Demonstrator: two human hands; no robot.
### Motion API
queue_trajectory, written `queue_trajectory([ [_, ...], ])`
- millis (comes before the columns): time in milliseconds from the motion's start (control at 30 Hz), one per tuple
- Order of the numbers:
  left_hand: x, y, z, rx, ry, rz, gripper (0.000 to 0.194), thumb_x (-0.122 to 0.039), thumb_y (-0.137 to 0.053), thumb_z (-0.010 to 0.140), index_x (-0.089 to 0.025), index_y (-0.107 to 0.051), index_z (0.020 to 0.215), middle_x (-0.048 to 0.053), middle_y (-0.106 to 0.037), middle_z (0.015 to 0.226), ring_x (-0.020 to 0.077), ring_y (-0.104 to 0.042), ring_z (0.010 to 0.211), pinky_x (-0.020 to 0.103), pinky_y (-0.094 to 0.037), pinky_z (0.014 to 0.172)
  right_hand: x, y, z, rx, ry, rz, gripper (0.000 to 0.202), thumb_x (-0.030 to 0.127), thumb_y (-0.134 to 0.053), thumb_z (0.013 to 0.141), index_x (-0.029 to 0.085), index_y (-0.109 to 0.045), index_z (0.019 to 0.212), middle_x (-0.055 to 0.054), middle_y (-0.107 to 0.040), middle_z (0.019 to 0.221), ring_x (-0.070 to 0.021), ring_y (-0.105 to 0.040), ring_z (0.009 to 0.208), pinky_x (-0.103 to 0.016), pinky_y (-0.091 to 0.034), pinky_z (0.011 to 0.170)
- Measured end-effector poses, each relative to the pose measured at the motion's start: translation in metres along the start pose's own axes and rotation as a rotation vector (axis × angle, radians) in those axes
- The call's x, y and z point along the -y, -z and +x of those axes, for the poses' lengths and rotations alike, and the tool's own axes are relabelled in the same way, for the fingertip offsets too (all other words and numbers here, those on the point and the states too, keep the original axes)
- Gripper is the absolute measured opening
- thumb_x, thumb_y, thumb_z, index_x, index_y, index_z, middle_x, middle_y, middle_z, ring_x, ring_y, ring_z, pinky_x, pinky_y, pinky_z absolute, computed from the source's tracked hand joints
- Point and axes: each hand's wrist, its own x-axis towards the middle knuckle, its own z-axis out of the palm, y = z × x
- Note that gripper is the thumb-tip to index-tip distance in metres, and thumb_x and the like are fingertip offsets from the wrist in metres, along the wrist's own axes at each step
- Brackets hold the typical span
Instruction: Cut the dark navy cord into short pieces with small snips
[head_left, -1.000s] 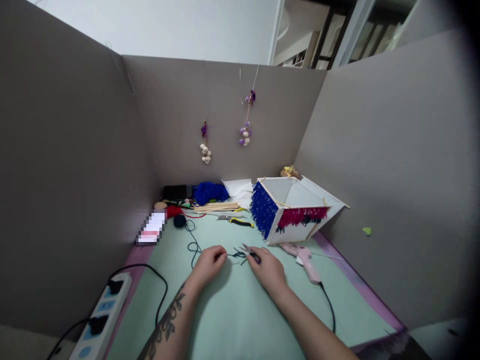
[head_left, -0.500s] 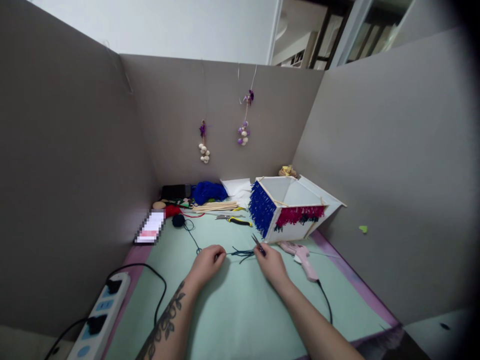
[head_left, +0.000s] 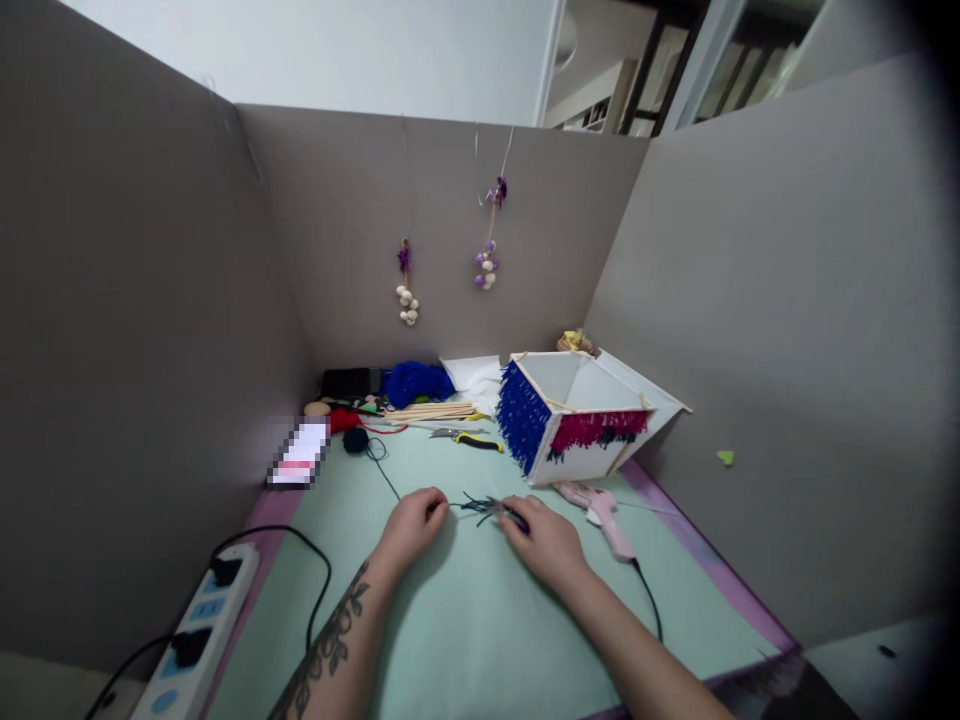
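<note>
My left hand (head_left: pixel 414 522) is closed in a pinch on dark teal yarn (head_left: pixel 386 478), which runs back to a small dark ball of yarn (head_left: pixel 355 441). A short end of it sticks out to the right of my fingers. My right hand (head_left: pixel 546 540) is closed around small scissors (head_left: pixel 498 507), their blades pointing left. Those blades lie over a bunch of cut dark strands (head_left: pixel 472 504) on the mat, between both hands. How far the blades are apart is blurred.
A white box-like model (head_left: pixel 581 465) with blue and red yarn fringe stands behind my right hand. Near it lies a pink glue gun (head_left: pixel 600 513) with a black cord. Yellow-black pliers (head_left: pixel 480 442), wooden sticks (head_left: pixel 431 411), blue yarn (head_left: pixel 416 384), a phone (head_left: pixel 300 453) and a power strip (head_left: pixel 196 630) are around.
My right hand has turned the scissors from pointing up and away to pointing left, bringing the blades down over the cut strands. My left hand has hardly moved.
</note>
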Motion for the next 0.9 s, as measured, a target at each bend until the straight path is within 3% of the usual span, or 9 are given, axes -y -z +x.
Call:
queue_trajectory([
  [167,0.001,-0.002,0.0,0.006,-0.005,-0.089,0.022,-0.028,-0.042,0.081,-0.018,-0.061,0.075,0.002,-0.063,0.073,0.0147,-0.055,0.069,0.023,-0.038,0.063,0.029,-0.007,-0.001,-0.016,0.124,-0.109,0.026,0.035,-0.05,0.084,0.028,-0.064,0.105,-0.003,-0.066,0.099,-0.0164,-0.061,0.085,-0.022,-0.039,0.066],
  [300,-0.001,-0.001,-0.001,0.016,-0.009,-0.111,0.022,-0.028,-0.043,0.08,-0.017,-0.062,0.074,0.002,-0.062,0.072,0.0145,-0.054,0.069,0.023,-0.039,0.063,0.032,-0.017,0.009,-0.03,0.089,-0.07,0.022,0.032,-0.047,0.086,0.024,-0.067,0.092,-0.004,-0.067,0.093,-0.0159,-0.062,0.082,-0.021,-0.039,0.066],
  [433,-0.005,0.001,0.0,0.006,0.006,-0.145,0.023,-0.028,-0.042,0.08,-0.017,-0.061,0.073,0.002,-0.061,0.071,0.014,-0.053,0.067,0.023,-0.039,0.062,0.02,-0.022,0.018,-0.106,-0.106,0.295,0.024,0.038,-0.05,0.082,0.021,-0.066,0.089,-0.004,-0.067,0.083,-0.0175,-0.06,0.074,-0.023,-0.039,0.061],
  [500,-0.007,0.0,0.0,0.015,0.005,-0.177,0.023,-0.028,-0.043,0.08,-0.016,-0.061,0.072,0.001,-0.06,0.068,0.0132,-0.051,0.064,0.023,-0.038,0.06,0.019,-0.024,0.02,-0.048,-0.192,0.564,0.033,0.043,-0.054,0.076,0.017,-0.063,0.094,-0.002,-0.063,0.069,-0.0161,-0.055,0.06,-0.023,-0.036,0.054],
  [633,-0.01,-0.002,-0.001,0.054,-0.016,-0.242,0.022,-0.028,-0.044,0.079,-0.015,-0.062,0.075,0.001,-0.062,0.071,0.0128,-0.052,0.064,0.022,-0.038,0.06,0.03,-0.032,0.024,0.087,-0.136,0.826,0.031,0.041,-0.057,0.071,0.014,-0.063,0.086,0.003,-0.052,0.056,-0.0118,-0.044,0.052,-0.022,-0.032,0.05],
  [767,-0.012,0.002,-0.003,0.075,-0.042,-0.209,0.023,-0.028,-0.044,0.079,-0.016,-0.064,0.077,0.002,-0.064,0.073,0.0139,-0.054,0.068,0.023,-0.04,0.063,0.029,-0.032,0.028,-0.001,-0.091,0.747,0.022,0.035,-0.05,0.075,0.016,-0.059,0.069,0.002,-0.053,0.059,-0.0128,-0.047,0.059,-0.022,-0.034,0.056],
  [900,-0.009,0.007,-0.004,0.024,-0.032,-0.059,0.022,-0.026,-0.043,0.08,-0.018,-0.063,0.077,0.003,-0.065,0.076,0.0151,-0.055,0.07,0.024,-0.039,0.065,-0.001,-0.019,0.031,-0.161,-0.195,0.451,0.024,0.034,-0.045,0.08,0.017,-0.06,0.075,-0.002,-0.059,0.064,-0.0161,-0.053,0.063,-0.023,-0.034,0.057],
])
